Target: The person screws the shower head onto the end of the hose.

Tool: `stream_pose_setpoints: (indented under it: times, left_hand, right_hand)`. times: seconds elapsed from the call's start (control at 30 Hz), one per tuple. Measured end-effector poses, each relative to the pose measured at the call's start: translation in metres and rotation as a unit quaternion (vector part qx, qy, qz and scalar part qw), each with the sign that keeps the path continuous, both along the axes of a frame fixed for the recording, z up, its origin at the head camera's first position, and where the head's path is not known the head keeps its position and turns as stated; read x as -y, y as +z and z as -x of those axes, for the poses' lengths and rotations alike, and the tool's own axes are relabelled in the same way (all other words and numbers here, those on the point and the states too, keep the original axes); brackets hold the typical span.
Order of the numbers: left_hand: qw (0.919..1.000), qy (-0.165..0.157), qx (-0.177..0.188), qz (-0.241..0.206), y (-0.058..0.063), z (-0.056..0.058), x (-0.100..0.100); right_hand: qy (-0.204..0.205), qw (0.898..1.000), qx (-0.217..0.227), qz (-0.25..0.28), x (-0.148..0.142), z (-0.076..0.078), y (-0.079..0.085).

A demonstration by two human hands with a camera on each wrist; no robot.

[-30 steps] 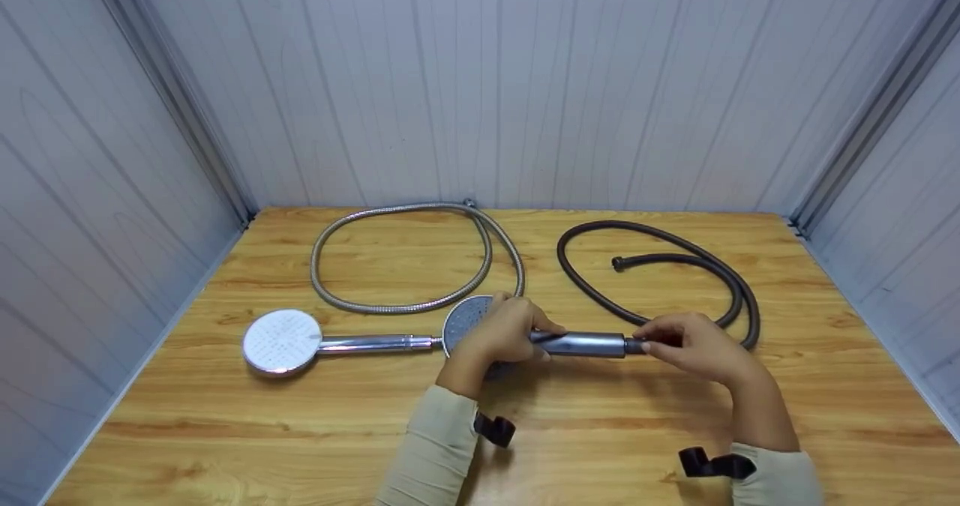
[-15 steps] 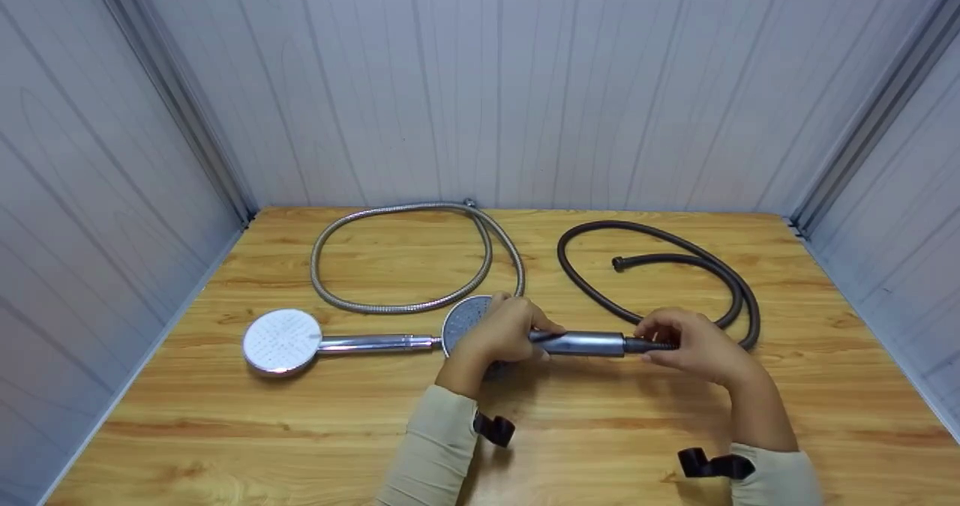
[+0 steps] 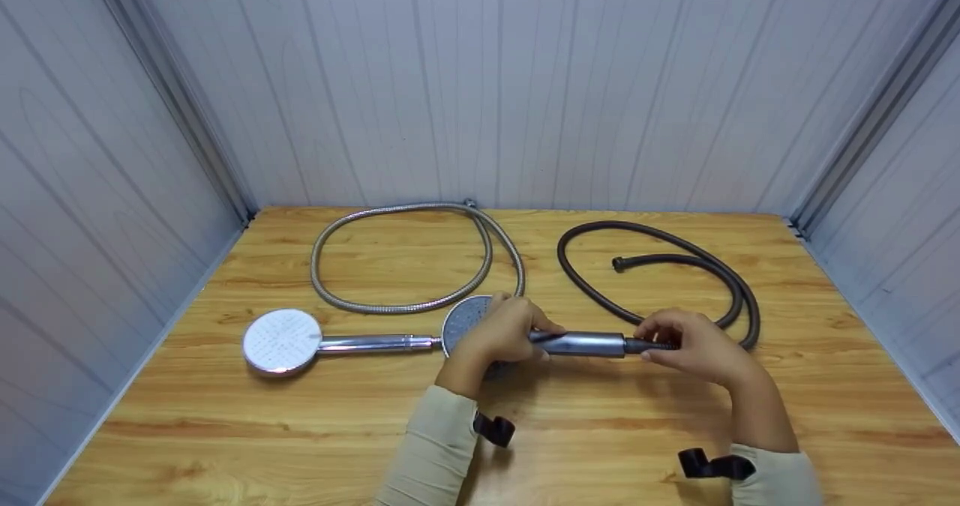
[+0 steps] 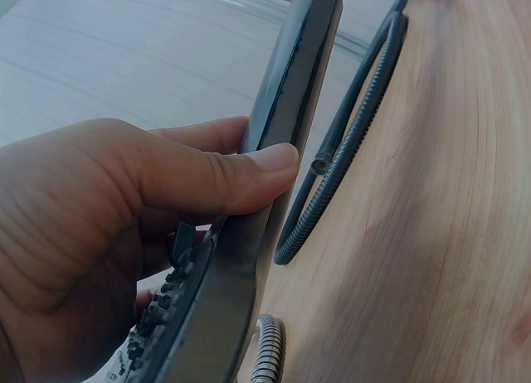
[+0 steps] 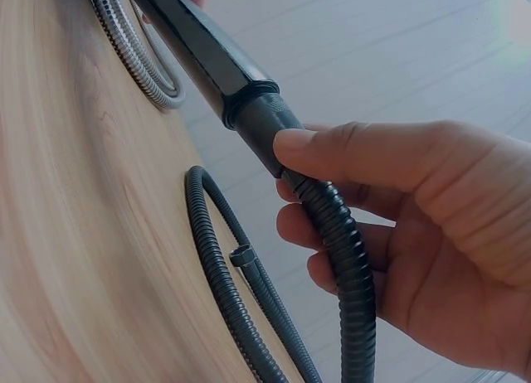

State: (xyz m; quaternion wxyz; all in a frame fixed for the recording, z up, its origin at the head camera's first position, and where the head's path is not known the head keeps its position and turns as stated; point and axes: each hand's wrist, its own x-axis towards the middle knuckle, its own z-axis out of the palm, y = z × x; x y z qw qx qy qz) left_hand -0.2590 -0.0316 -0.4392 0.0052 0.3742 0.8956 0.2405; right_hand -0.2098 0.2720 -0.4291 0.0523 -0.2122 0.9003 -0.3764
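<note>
My left hand (image 3: 510,330) grips a dark grey shower head (image 3: 585,343) near where its handle meets the spray face. In the left wrist view the thumb (image 4: 270,159) presses along one side of the handle. At the handle's other end, my right hand (image 3: 697,348) holds the black shower hose (image 5: 336,234) by its connector (image 5: 267,128). The connector meets the handle's end, with a dark ring at the joint. In the right wrist view the thumb lies on the connector's lower end, and the other fingers curl behind the hose.
A chrome shower head (image 3: 281,341) lies at the left, its handle joined to a looped silver hose (image 3: 405,309). Behind my right hand, the black hose coils on the wooden table (image 3: 300,431), its free end nut (image 3: 619,264) in view. Panelled walls (image 3: 465,86) enclose the table.
My right hand's fingertips have shifted back from the handle and parted slightly, showing more of the connector and hose. My left hand and the shower head stay nearly still.
</note>
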Motion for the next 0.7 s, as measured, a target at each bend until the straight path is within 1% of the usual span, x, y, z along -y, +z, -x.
stream_pose_setpoints:
  times: [0.3,0.7]
  left_hand:
    - [1.0,0.0,-0.003,-0.003,-0.0003,0.0001,-0.0001]
    - [1.0,0.0,-0.004,-0.004,-0.0001,0.0003,0.0005]
  right_hand:
    - [-0.005,1.0,-0.001,-0.009,-0.001,0.0009,-0.0018]
    - [-0.01,1.0,0.007,-0.008,-0.0003,-0.0017,0.0018]
